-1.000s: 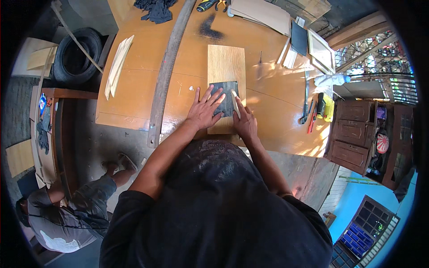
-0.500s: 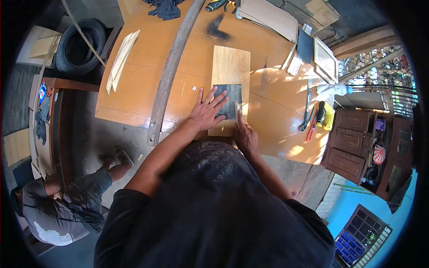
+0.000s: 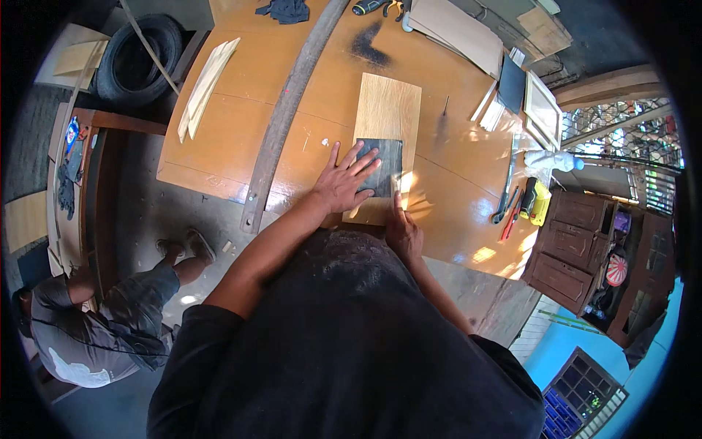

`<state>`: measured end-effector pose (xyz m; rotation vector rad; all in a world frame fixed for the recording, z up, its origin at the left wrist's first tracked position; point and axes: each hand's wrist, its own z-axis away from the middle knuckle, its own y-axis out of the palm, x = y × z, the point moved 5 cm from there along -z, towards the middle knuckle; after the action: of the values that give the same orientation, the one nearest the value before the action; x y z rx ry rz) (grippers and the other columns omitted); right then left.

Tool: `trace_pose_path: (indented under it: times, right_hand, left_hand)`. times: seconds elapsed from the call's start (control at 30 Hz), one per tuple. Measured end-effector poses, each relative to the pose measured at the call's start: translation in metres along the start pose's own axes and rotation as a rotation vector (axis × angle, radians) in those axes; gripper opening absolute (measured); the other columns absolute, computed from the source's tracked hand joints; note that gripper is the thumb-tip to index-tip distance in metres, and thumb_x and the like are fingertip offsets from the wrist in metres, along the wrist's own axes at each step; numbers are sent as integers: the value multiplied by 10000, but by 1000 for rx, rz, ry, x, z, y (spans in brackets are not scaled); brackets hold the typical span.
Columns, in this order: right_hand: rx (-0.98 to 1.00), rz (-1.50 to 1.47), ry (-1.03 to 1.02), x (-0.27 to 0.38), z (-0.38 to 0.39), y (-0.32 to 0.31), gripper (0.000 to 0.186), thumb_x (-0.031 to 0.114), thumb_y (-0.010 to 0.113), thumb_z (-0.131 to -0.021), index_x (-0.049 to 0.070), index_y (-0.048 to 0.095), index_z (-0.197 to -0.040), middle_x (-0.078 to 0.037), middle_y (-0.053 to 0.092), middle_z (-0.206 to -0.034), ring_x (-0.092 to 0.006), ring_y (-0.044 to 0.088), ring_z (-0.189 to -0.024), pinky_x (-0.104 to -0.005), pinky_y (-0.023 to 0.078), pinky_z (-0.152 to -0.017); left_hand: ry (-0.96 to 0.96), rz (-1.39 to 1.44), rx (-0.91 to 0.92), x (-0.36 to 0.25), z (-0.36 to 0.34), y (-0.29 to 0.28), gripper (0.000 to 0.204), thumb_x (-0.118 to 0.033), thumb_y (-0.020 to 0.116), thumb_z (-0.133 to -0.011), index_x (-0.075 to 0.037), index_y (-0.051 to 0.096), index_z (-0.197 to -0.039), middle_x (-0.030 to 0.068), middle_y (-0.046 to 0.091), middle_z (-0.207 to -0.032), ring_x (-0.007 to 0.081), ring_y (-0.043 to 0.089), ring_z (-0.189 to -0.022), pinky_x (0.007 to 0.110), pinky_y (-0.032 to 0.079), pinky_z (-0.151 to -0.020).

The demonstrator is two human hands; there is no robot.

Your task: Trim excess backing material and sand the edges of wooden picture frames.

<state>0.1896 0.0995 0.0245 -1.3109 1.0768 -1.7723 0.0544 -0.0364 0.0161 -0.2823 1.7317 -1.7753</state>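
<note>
A light wood-grain board (image 3: 389, 106) lies on the orange-brown table in front of me. On its nearer half rests a dark grey rectangular piece (image 3: 393, 155). My left hand (image 3: 346, 184) lies flat with spread fingers across the left side of that dark piece, pressing on it. At the piece's lower right corner is my right hand (image 3: 405, 233), its index finger pointing forward along the right edge and the other fingers curled in. A small pale tip shows ahead of that finger; what the hand holds is too small to make out.
A long grey bar (image 3: 287, 102) crosses the table (image 3: 241, 121) left of the board. Thin wood strips (image 3: 207, 88) lie farther left. At right are a red-handled tool (image 3: 510, 219), a yellow tool (image 3: 540, 203) and a plastic bottle (image 3: 553, 161). Another person (image 3: 88, 329) sits at lower left.
The whole view has shifted slightly, the table things now sitting a little farther right. My left hand stays on the dark piece; my right hand stays at its right edge, with little visible movement.
</note>
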Motion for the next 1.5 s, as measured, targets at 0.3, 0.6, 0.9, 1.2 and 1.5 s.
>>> trace_pose_path:
  times: [0.3, 0.6, 0.9, 1.2, 1.5]
  right_hand:
    - [-188, 27, -68, 21, -149, -27, 539, 170, 487, -915, 132, 377, -1442, -214, 678, -950, -405, 669, -799, -518, 526, -657]
    - [-116, 41, -40, -7, 8, 3, 612, 196, 552, -911, 173, 354, -1489, -198, 662, -817, -364, 651, -640, -479, 514, -551]
    - [-283, 80, -121, 12, -148, -23, 569, 226, 497, -934, 165, 346, -1479, -184, 671, -925, -394, 661, -678, -493, 549, -629]
    - [-70, -1, -41, 0, 1, -3, 632, 171, 536, -904, 153, 321, -1498, -212, 660, -841, -357, 666, -689, -474, 520, -566]
    - [-285, 48, -123, 8, -171, -16, 569, 238, 483, -949, 207, 313, -1491, -186, 680, -961, -377, 672, -726, -508, 536, -622]
  left_hand:
    - [28, 54, -31, -4, -3, -4, 702, -515, 477, -936, -192, 274, -1525, 1, 162, -1614, 276, 43, -1499, 621, -10, -1157]
    - [6, 41, -19, 0, 1, -2, 711, -535, 465, -931, -183, 282, -1522, 6, 166, -1613, 278, 56, -1497, 619, 8, -1157]
    - [33, 54, -54, -3, -3, -2, 687, -523, 462, -938, -193, 293, -1517, 5, 173, -1612, 281, 57, -1497, 622, 26, -1156]
    - [-8, 30, 6, 1, 2, 5, 658, -489, 434, -959, -217, 252, -1530, -8, 142, -1618, 272, 24, -1500, 618, -6, -1158]
    - [14, 35, 53, -2, -4, 2, 665, -474, 439, -966, -227, 217, -1542, -11, 110, -1626, 268, 3, -1502, 621, -23, -1156]
